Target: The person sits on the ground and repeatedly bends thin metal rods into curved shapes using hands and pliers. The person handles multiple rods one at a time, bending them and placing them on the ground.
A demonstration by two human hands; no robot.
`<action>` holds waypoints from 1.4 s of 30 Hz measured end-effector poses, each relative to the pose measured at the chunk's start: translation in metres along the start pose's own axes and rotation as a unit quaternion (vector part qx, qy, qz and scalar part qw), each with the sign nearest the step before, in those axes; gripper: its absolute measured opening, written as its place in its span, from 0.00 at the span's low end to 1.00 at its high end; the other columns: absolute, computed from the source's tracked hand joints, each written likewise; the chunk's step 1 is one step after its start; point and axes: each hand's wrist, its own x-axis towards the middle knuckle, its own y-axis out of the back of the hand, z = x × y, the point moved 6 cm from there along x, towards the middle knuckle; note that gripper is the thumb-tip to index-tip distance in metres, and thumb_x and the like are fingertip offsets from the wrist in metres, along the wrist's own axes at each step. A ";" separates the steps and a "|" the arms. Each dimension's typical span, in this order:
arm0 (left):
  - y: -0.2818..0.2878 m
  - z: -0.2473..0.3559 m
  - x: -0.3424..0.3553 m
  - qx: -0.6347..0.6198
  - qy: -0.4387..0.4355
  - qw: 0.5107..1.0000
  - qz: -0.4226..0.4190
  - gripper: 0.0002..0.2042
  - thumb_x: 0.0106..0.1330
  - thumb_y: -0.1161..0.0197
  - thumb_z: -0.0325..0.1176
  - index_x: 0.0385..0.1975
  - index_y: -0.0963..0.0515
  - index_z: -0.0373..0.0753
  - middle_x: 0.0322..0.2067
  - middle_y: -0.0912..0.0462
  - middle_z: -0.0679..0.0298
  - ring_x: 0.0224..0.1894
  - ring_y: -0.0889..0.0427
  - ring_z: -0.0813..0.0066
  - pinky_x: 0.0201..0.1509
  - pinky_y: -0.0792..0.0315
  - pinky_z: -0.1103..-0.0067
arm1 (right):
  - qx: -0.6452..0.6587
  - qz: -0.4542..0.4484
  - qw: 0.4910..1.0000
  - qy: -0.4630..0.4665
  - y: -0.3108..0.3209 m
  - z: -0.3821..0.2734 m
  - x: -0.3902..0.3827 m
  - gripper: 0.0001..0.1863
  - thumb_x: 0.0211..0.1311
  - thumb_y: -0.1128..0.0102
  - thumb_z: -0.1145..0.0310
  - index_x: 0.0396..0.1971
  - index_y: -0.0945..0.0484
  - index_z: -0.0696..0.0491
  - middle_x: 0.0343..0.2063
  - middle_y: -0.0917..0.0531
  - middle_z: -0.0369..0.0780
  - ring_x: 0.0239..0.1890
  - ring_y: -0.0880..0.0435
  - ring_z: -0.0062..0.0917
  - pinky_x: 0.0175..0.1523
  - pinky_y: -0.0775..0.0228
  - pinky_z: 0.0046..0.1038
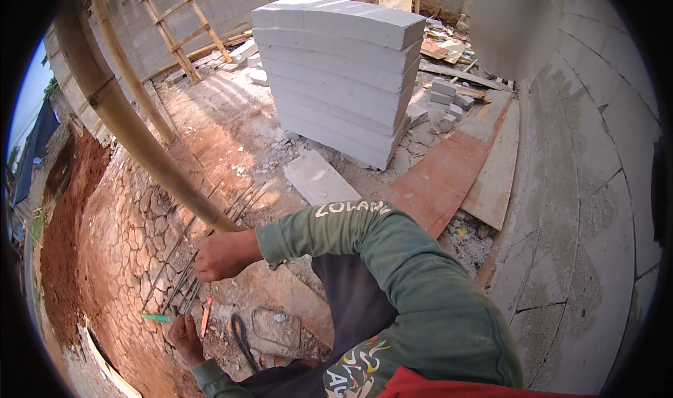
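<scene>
The right hand [226, 255] curls loosely over a bundle of thin, rusty steel rods [184, 272] lying on the cracked ground; whether its fingers grip them cannot be told. The left hand [186, 336], just below the rods' near ends, pinches one orange pencil [206, 317]. One green-tipped stick [155, 317] lies beside it. One bamboo pole [133, 128] slants above the rods.

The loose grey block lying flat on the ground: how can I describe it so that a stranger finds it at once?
Start at the tall stack of grey blocks in the middle of the site. Just in front of its lower left corner lies the loose grey block, flat on the rubble. Unlike the small broken pieces to the right, it is whole, long and alone.
</scene>
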 end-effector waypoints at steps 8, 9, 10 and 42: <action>-0.016 -0.009 -0.009 -0.157 0.109 0.979 -0.067 0.19 0.71 0.46 0.34 0.18 0.38 0.34 0.15 0.44 0.70 0.21 0.48 0.83 0.23 0.50 0.77 | 0.010 -0.018 1.000 -0.002 0.011 0.016 -0.013 0.05 0.55 0.46 0.68 0.26 0.28 0.53 0.22 0.26 0.35 0.28 0.20 0.27 0.31 0.25 0.31; -0.015 -0.010 -0.010 -0.147 0.106 0.981 -0.069 0.19 0.71 0.46 0.35 0.17 0.38 0.35 0.15 0.43 0.72 0.22 0.47 0.84 0.23 0.50 0.78 | -0.011 -0.054 0.998 -0.024 0.007 0.019 -0.014 0.04 0.54 0.45 0.68 0.28 0.28 0.52 0.23 0.27 0.36 0.28 0.20 0.27 0.31 0.26 0.31; -0.015 -0.011 -0.011 -0.170 0.110 0.977 -0.068 0.19 0.71 0.45 0.35 0.17 0.37 0.35 0.16 0.43 0.73 0.22 0.47 0.84 0.23 0.50 0.79 | -0.002 -0.025 0.999 -0.027 0.013 0.019 -0.014 0.04 0.54 0.45 0.69 0.29 0.28 0.52 0.23 0.26 0.36 0.28 0.20 0.28 0.32 0.26 0.31; -0.017 -0.028 -0.041 0.356 0.159 0.920 -0.039 0.12 0.55 0.34 0.37 0.36 0.23 0.41 0.45 0.23 0.60 0.53 0.26 0.60 0.58 0.35 0.58 | 0.229 -0.288 0.894 -0.255 -0.275 0.019 -0.072 0.12 0.64 0.49 0.61 0.33 0.22 0.53 0.27 0.19 0.47 0.34 0.19 0.48 0.37 0.27 0.46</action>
